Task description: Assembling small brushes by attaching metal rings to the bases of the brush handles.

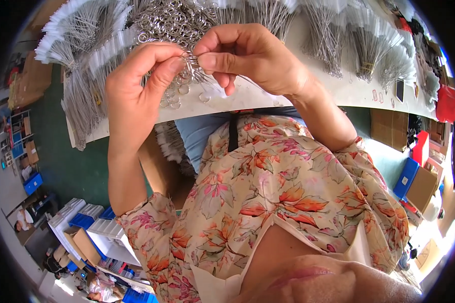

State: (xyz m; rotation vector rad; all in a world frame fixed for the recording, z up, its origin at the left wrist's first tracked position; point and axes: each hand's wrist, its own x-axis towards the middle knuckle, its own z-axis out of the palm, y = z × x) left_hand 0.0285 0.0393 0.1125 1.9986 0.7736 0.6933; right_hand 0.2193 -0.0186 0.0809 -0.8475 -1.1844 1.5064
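Both hands meet over the table, fingertips almost touching. My left hand (139,76) is closed in a pinch on a small silver metal ring (188,54). Closed beside it is my right hand (260,60), thumb against forefinger; what it pinches is mostly hidden. Thin wire stems (201,77) fan out below the fingertips. Just beyond the hands lies a heap of shiny metal rings (172,22), with a few loose rings (174,98) nearer the table edge. Bundles of thin wire brushes with white bristles (83,25) lie to the left.
More wire brush bundles (374,45) line the right of the pale table (318,88). A dark phone-like object (400,91) lies near its right edge. Cardboard boxes (389,129) stand below on the right. Shelves with blue bins (106,227) and other people appear at lower left.
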